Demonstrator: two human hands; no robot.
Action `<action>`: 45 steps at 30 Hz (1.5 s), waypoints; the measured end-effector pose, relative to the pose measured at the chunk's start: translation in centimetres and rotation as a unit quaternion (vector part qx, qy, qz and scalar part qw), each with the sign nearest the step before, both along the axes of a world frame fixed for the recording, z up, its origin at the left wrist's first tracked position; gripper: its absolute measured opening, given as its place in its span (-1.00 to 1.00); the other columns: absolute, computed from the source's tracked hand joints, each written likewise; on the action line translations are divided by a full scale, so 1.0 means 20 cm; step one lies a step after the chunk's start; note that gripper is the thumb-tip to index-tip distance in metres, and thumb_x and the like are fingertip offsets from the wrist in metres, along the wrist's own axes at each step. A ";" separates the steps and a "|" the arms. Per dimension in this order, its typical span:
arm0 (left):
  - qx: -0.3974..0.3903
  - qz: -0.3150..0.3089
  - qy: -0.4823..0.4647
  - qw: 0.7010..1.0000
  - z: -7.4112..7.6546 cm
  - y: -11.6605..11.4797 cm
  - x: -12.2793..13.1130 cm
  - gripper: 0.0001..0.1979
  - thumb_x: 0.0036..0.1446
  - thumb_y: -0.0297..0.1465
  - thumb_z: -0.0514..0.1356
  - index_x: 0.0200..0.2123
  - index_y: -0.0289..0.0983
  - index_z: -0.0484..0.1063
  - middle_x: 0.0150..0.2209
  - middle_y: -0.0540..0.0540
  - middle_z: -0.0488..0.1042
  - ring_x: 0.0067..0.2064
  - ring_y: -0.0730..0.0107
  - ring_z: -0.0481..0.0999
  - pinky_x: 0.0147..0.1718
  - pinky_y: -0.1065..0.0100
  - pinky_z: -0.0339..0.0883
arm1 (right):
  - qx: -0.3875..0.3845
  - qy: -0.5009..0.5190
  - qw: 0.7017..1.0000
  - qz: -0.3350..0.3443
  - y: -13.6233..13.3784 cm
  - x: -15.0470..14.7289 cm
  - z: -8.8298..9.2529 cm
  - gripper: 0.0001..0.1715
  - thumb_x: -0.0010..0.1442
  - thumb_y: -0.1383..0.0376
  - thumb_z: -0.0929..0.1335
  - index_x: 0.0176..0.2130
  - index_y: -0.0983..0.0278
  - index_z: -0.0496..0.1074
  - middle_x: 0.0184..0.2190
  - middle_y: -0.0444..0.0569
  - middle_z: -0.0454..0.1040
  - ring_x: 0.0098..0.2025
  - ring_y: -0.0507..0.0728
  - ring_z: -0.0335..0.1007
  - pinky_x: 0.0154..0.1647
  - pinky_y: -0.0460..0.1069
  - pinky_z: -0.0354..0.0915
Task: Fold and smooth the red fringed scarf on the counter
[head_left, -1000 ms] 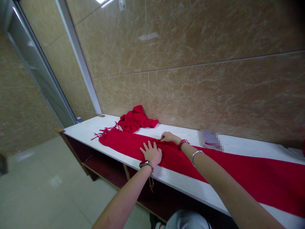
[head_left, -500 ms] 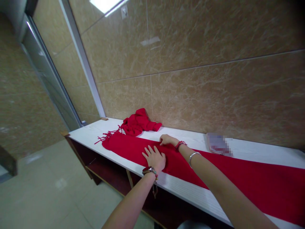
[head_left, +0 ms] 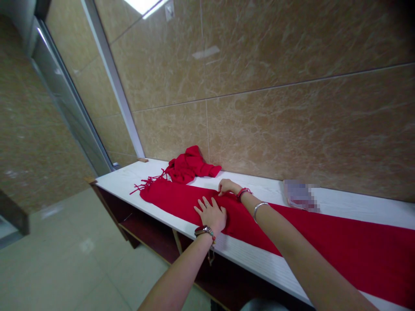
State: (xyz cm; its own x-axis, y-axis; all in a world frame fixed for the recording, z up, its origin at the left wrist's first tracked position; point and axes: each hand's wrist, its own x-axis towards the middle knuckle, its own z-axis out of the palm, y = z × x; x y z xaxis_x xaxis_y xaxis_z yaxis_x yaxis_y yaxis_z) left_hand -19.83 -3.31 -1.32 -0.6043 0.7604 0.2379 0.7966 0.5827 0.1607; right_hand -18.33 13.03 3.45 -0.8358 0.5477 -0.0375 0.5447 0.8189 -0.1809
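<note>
One long red cloth (head_left: 246, 226) lies along the white tabletop (head_left: 123, 175) beneath both hands, its fringed end toward ten o'clock and its smooth length stretching off toward four o'clock. The left hand (head_left: 212, 216) presses flat on it, fingers spread apart, apparently to anchor the fabric, while the right hand (head_left: 228, 186), at one o'clock from it, is clamped in a pinch on the far edge, likely to control that margin; a crumpled red cloth (head_left: 191, 166) sits beyond, at eleven o'clock from the left hand.
</note>
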 end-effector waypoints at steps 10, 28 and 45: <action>-0.110 -0.059 -0.011 0.992 0.07 0.05 -0.06 -0.44 0.10 -0.16 -0.11 0.15 -0.20 0.17 0.22 -0.25 0.04 0.21 -0.35 -0.16 0.02 -0.33 -0.33 | 0.050 0.082 0.994 -0.057 -0.09 0.34 -0.14 -0.66 0.12 0.35 0.30 -0.07 0.36 0.38 -0.18 0.07 0.46 -0.16 0.10 0.37 -0.17 -0.11 0.23; -0.151 -0.110 -0.055 0.981 0.09 0.10 -0.26 -0.32 0.10 0.07 -0.24 0.25 -0.06 -0.13 0.29 -0.15 -0.29 0.25 -0.22 -0.30 0.02 -0.32 -0.27 | 0.095 0.120 0.988 -0.009 -0.24 0.55 -0.25 -0.47 0.26 0.20 0.10 0.14 0.38 0.17 0.23 0.17 -0.02 0.25 0.24 -0.15 0.18 0.21 -0.07; -0.120 -0.260 0.026 0.958 0.04 0.20 -0.11 -0.46 0.18 -0.13 -0.20 0.21 -0.10 0.00 0.26 -0.06 -0.07 0.25 0.09 -0.09 0.10 -0.09 -0.12 | 0.108 0.058 0.987 -0.108 -0.35 1.05 -0.28 -0.40 0.27 0.14 0.07 0.18 0.43 0.09 0.21 0.19 0.05 0.24 0.22 -0.09 0.16 0.15 -0.03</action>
